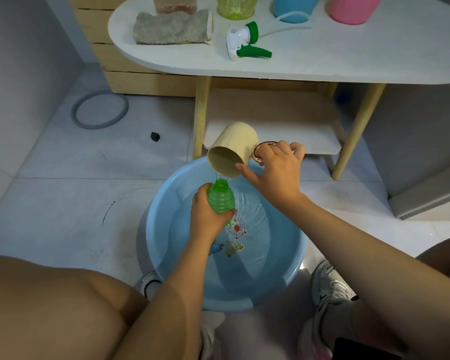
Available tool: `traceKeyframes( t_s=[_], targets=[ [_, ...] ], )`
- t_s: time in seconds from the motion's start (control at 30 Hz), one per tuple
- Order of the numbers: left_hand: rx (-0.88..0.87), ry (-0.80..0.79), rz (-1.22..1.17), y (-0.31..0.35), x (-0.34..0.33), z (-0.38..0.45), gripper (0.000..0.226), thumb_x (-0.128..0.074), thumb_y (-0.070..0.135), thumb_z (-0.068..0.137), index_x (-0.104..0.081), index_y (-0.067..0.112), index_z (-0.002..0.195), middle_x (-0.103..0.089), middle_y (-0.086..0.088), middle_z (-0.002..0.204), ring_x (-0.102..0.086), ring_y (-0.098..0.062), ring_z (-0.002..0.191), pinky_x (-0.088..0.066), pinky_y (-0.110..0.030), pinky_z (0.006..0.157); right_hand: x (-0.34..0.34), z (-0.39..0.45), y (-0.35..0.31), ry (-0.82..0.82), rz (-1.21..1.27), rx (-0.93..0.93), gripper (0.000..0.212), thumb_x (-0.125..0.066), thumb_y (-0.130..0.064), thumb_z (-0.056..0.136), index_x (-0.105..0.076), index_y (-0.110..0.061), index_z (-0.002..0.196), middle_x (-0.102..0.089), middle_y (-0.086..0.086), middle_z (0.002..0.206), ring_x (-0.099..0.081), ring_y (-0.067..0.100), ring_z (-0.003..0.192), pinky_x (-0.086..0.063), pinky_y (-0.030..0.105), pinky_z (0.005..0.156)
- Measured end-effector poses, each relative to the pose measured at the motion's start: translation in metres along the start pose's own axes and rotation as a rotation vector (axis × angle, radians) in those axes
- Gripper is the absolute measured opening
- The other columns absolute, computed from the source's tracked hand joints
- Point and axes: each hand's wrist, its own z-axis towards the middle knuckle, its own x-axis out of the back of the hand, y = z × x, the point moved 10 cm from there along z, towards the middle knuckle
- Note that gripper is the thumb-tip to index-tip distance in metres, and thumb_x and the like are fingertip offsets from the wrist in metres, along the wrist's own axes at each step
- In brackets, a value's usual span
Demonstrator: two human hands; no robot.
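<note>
1. a white sneaker (327, 284) stands on the tiled floor just beside the near rim of a blue basin (283, 276), which holds rippling water.
2. the left hand (208, 216) is over the basin, its fingers curled round the ribbed body of a green bottle (220, 197). the bottle is held roughly upright above the water with its open neck up.
3. the right hand (278, 172) holds a cream mug (231, 149) by its gold handle (257, 152). some fingers hook the handle and the forefinger lies straight along the mug's rim.
4. the mug is tipped with its mouth down toward the bottle, and a thin stream of water (216, 175) falls from its lip at the bottle's neck.
5. farther off, a small black piece (155, 136) and a grey ring (99, 110) lie on the floor to the left.
6. on the white oval table (348, 55) behind the basin lie a green and white spray head (244, 41) and a folded grey cloth (172, 27).
7. at the table's far edge stand a yellow-green bottle (235, 6), a blue container (294, 7) and a pink container (353, 7).
</note>
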Motion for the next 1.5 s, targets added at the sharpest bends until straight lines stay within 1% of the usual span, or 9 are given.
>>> traceKeyframes(
  t_s=[0.3,0.67,0.93,1.07,1.17,1.27,1.37,1.43,1.5],
  targets=[
    [0.011,0.001,-0.006,0.001,0.003,-0.002,0.072,-0.087,0.019,0.062,-0.046,0.022,0.122,-0.050,0.001,0.119,-0.051,-0.015,0.101,-0.040,-0.025,0.079,0.004,0.002,-0.007,0.029,-0.053,0.072,0.046,-0.055,-0.058,0.077,-0.056,-0.013,0.067,-0.061,-0.002,0.063,-0.054,0.024,0.068,-0.025,0.035,0.078],
    [0.035,0.001,0.009,-0.001,0.001,0.000,0.072,-0.087,0.021,0.061,-0.046,0.021,0.119,-0.052,-0.001,0.119,-0.053,-0.018,0.101,-0.044,-0.028,0.081,0.004,-0.001,-0.015,0.053,-0.056,0.164,0.044,-0.057,-0.057,0.075,-0.055,-0.013,0.071,-0.060,-0.001,0.065,-0.054,0.024,0.071,-0.026,0.036,0.081],
    [0.033,0.010,0.018,0.000,0.001,0.001,0.069,-0.087,0.022,0.060,-0.047,0.020,0.117,-0.053,0.000,0.116,-0.054,-0.016,0.098,-0.044,-0.028,0.079,0.005,-0.003,-0.016,0.084,-0.035,0.217,0.042,-0.060,-0.053,0.076,-0.055,-0.011,0.072,-0.058,0.000,0.065,-0.038,0.018,0.075,-0.027,0.036,0.081],
    [0.036,0.014,0.035,-0.003,-0.001,0.002,0.073,-0.088,0.026,0.058,-0.048,0.019,0.119,-0.053,0.000,0.118,-0.054,-0.018,0.104,-0.048,-0.034,0.087,0.004,-0.004,-0.016,0.090,-0.026,0.224,0.043,-0.062,-0.053,0.075,-0.055,-0.011,0.072,-0.057,-0.001,0.065,-0.038,0.017,0.075,-0.027,0.036,0.081],
    [0.045,0.027,0.055,-0.008,-0.001,0.004,0.087,-0.089,0.031,0.054,-0.046,0.018,0.128,-0.050,-0.002,0.125,-0.052,-0.022,0.113,-0.048,-0.042,0.095,0.004,-0.004,-0.015,0.087,-0.023,0.219,0.044,-0.060,-0.055,0.076,-0.055,-0.012,0.071,-0.057,-0.001,0.064,-0.040,0.018,0.075,-0.027,0.036,0.081],
    [0.049,0.031,0.066,-0.009,-0.002,0.004,0.095,-0.089,0.029,0.056,-0.040,0.017,0.136,-0.042,-0.004,0.132,-0.044,-0.023,0.123,-0.042,-0.040,0.103,0.000,-0.006,-0.012,0.039,-0.032,0.195,0.046,-0.058,-0.058,0.076,-0.057,-0.012,0.072,-0.060,-0.002,0.066,-0.049,0.020,0.072,-0.027,0.035,0.081],
    [0.039,0.040,0.097,-0.012,-0.004,0.003,0.092,-0.090,0.027,0.055,-0.043,0.016,0.133,-0.038,-0.005,0.130,-0.041,-0.024,0.124,-0.040,-0.037,0.103,-0.016,-0.010,-0.004,-0.067,-0.014,0.119,0.048,-0.056,-0.060,0.076,-0.059,-0.012,0.071,-0.064,-0.002,0.069,-0.056,0.023,0.070,-0.026,0.034,0.079],
    [0.043,0.045,0.101,-0.017,-0.005,0.004,0.083,-0.089,0.025,0.054,-0.048,0.015,0.125,-0.039,-0.005,0.126,-0.041,-0.023,0.121,-0.039,-0.030,0.097,-0.033,-0.015,0.003,-0.173,-0.033,0.053,0.049,-0.057,-0.060,0.075,-0.061,-0.011,0.070,-0.065,0.000,0.065,-0.058,0.025,0.071,-0.024,0.035,0.079],
    [0.060,0.047,0.103,-0.024,-0.005,0.004,0.078,-0.089,0.024,0.055,-0.049,0.016,0.121,-0.040,-0.005,0.126,-0.039,-0.022,0.121,-0.034,-0.023,0.092,-0.057,-0.027,0.012,-0.369,-0.093,0.011,0.049,-0.061,-0.058,0.078,-0.064,-0.009,0.077,-0.067,0.005,0.070,-0.059,0.028,0.080,-0.021,0.035,0.082]
  ],
)
